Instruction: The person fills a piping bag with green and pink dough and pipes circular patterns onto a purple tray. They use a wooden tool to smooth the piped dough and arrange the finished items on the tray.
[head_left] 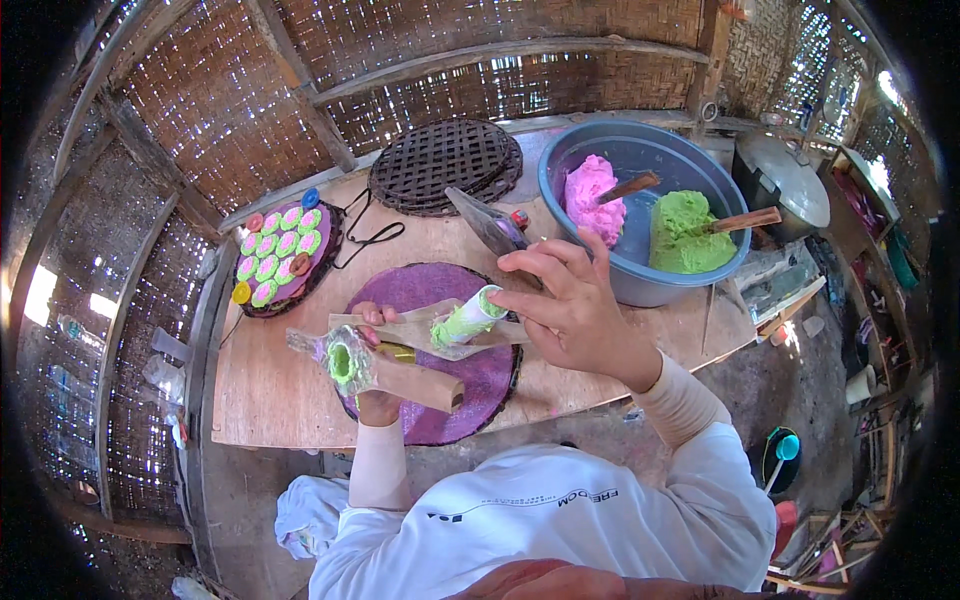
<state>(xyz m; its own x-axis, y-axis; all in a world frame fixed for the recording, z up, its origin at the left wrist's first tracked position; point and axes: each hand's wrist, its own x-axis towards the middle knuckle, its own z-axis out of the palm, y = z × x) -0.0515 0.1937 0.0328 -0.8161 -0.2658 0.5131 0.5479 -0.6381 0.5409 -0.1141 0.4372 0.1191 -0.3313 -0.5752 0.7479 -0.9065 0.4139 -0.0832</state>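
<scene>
My left hand [376, 404] grips a two-part wooden press from below, its fingertips showing above a board. The nearer board [418, 384] carries a round opening smeared with green dough [344, 366]. On the farther board [400, 330] stands a tilted white tube [484, 306] coated in green dough. My right hand [570, 305] is raised beside the tube, fingers apart, one fingertip at the tube's upper rim. Beneath the press lies a round purple mat [470, 420] with a dark rim. The hinge between the boards, if any, is hidden.
A blue-grey basin [650, 290] holds pink dough [592, 195] and green dough [690, 235], each with a wooden stick. Several pink-and-green pieces [288, 243] sit on a round tray at left. Stacked dark woven trays [445, 165] stand behind; a lidded metal pot [785, 185] is at right.
</scene>
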